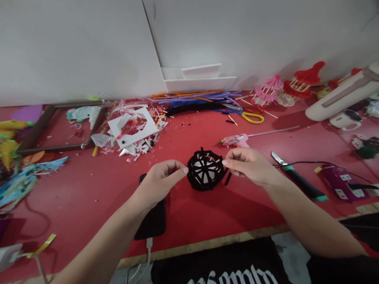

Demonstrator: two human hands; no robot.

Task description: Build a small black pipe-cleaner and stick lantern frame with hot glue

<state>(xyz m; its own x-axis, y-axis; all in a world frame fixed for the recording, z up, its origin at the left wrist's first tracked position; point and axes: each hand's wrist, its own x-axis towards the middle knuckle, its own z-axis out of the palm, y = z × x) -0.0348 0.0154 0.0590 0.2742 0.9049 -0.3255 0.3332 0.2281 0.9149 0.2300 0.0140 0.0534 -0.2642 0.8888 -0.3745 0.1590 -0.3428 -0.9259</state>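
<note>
A small round black basket-like craft [204, 185] is held up over the red table, with black spokes across a white round and pale stick ends showing around its ring. My left hand [162, 179] is closed in a pinch at the ring's left edge. On the opposite side, my right hand [247, 163] pinches at the right edge, fingertips close together. From beneath those fingers a short black fuzzy strip [227, 178], like a pipe cleaner, hangs down. Whether the strip joins the ring is hidden by the fingers.
A pink glue gun [237, 141] lies just behind my right hand, a utility knife [299, 177] to its right. Under my left wrist is a phone [155, 221] on a cable. Pipe cleaners [192, 98], yellow-handled scissors [253, 117] and scraps [133, 130] lie farther back.
</note>
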